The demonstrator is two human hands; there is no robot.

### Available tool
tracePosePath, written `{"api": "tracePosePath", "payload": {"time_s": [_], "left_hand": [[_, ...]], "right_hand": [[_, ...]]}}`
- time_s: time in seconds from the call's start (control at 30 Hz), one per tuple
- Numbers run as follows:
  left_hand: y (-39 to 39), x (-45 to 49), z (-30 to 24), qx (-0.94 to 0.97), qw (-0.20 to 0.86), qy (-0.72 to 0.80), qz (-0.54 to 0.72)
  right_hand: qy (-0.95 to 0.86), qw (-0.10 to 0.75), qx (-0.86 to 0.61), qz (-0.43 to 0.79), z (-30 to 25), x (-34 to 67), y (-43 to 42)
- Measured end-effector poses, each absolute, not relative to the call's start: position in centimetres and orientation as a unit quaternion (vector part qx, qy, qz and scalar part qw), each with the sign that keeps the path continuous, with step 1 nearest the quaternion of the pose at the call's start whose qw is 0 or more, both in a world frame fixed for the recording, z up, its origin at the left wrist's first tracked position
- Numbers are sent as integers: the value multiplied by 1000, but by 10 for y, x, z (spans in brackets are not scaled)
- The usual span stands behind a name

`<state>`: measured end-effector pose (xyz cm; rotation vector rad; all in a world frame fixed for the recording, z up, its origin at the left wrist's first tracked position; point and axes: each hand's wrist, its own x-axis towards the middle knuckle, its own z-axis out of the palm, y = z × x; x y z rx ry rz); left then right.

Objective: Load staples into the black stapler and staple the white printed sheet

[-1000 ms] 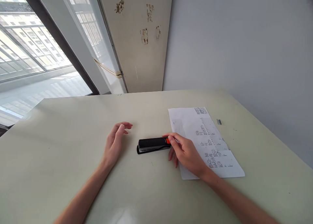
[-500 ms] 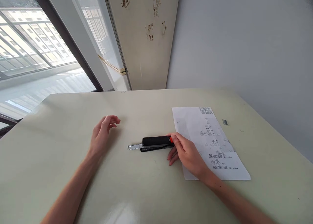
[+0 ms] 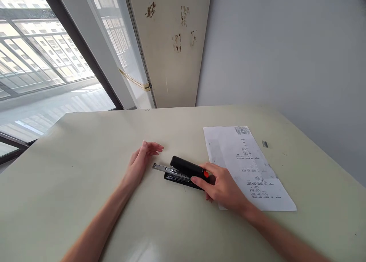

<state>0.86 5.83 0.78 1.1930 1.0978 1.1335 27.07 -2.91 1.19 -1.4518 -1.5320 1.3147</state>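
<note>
A black stapler (image 3: 185,166) with a red button at its back end is gripped by my right hand (image 3: 221,182), thumb along the near side and fingers around the rear. Its metal staple tray juts out of the front toward the left. My left hand (image 3: 144,155) rests on its side just left of the tray's tip, fingers apart and loosely curved, holding nothing. Partly beneath my right hand and forearm lies a printed sheet of paper (image 3: 228,147), lightly creased.
A short grey strip of staples (image 3: 264,144) lies right of the paper on the pale table (image 3: 100,140). A wall (image 3: 280,45) borders the table's right side. Behind stand a cream fridge (image 3: 171,71) with worn patches and a window at the left.
My left hand has moved right, closer to the stapler. The stapler has turned, its front now pointing up-left, and my right hand's grip has shifted, with the thumb now on the near side.
</note>
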Motion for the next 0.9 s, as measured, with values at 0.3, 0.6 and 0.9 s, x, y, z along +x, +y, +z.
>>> {"api": "tracePosePath", "payload": {"time_s": [0.3, 0.6, 0.9], "left_hand": [[25, 55, 12, 195, 789, 341, 473], [25, 55, 10, 158, 794, 342, 477], [26, 56, 2, 186, 780, 336, 494]], "right_hand": [[-353, 248, -445, 785, 25, 285, -23], [-361, 200, -422, 807, 28, 288, -22], [-305, 213, -427, 824, 20, 290, -22]]}}
